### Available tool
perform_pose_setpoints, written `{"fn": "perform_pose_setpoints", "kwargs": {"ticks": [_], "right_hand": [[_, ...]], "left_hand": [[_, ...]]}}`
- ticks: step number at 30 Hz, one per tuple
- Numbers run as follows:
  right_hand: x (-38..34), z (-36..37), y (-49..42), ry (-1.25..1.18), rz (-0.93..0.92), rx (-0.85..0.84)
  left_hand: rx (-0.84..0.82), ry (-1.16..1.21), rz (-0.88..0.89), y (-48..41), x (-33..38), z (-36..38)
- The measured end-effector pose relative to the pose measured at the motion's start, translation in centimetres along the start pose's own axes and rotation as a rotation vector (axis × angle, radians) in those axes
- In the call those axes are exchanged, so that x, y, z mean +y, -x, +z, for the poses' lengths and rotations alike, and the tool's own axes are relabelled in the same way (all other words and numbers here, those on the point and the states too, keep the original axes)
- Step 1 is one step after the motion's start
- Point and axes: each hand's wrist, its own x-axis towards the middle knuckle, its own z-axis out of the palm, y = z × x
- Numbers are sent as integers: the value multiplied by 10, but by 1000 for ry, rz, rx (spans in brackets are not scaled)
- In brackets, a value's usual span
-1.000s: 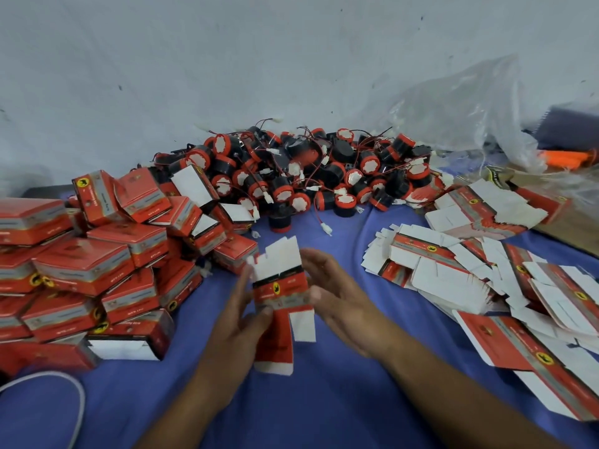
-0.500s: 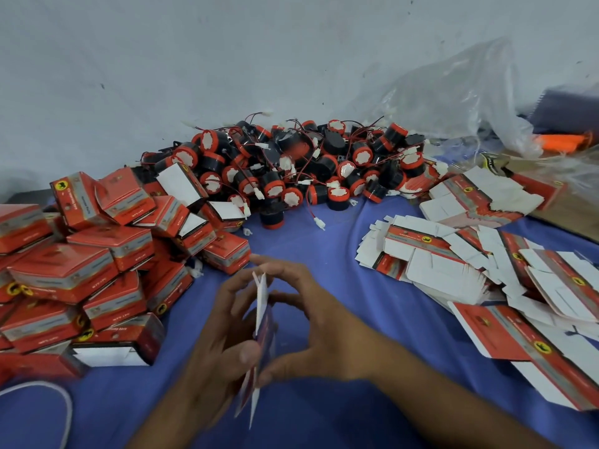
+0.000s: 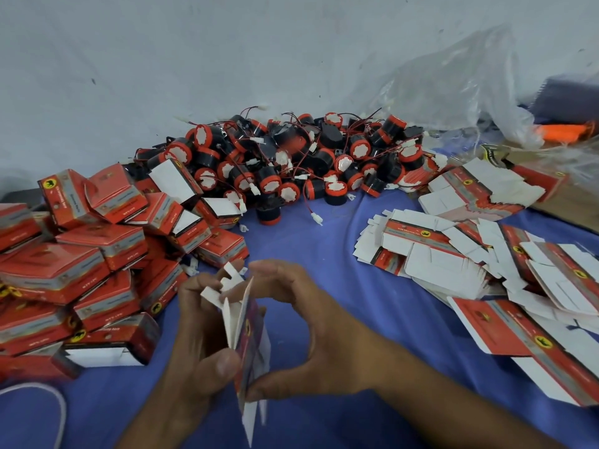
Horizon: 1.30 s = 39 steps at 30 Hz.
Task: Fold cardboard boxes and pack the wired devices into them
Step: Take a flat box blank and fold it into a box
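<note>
Head view: we look down on a blue cloth point(image 3: 340, 254), both hands at lower centre.
Box blank point(image 3: 247, 332): we hold it edge-on between the hands, long axis running up and down the frame, flaps splayed at top.
Left hand point(image 3: 197, 338): pinching the blank's left face.
Right hand point(image 3: 311, 332): pinching its right face, thumb at the lower edge.
Wired devices point(image 3: 291, 163): heaped upper centre, well beyond both hands, roughly equally near.
Folded boxes point(image 3: 81, 260): left.
Flat blanks point(image 3: 486, 270): right.
</note>
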Motion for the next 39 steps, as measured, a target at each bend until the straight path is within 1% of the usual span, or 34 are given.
{"fn": "perform_pose_setpoints", "kwargs": {"ticks": [7,9,11,13,16,18,20,22,24,28,30,32,34,36,37,39], "right_hand": [[-10,1,-5,57,-25,-7],[-13,0,-4,56,-32,2],[-15,-1,-3,81,-73,20],[-16,0,-2,105,-114,31],[-15,-1,-1,49,-144,50],[-11,-2,0,-26,-154,75],[-3,-2,1,-78,-157,101],[5,-2,-1,-51,-115,186],[13,-3,-2,-43,-53,248],[17,5,-4,-202,42,209],[16,8,-6,-303,71,208],[16,5,-7,-448,99,244],[19,-1,-7,-529,110,271],[22,-6,-6,-531,122,253],[23,-7,-6,-506,129,238],[24,-7,-7,-382,126,247]], "left_hand": [[-103,38,3,-1,12,8],[-70,157,-42,-1,13,10],[3,195,-63,1,11,10],[61,141,-74,4,11,7],[83,89,-80,6,10,2],[93,70,-38,3,6,-2],[150,55,19,-1,0,-11],[200,21,35,-4,-6,-17],[204,20,7,-4,-12,-16],[45,48,-76,0,-18,-6],[1,34,-94,2,-21,-5],[-14,40,-109,3,-23,-3],[1,27,-123,3,-24,1],[75,-18,-94,1,-22,1],[106,-32,-60,-1,-22,-1],[142,-26,-10,-2,-21,-3]]}}
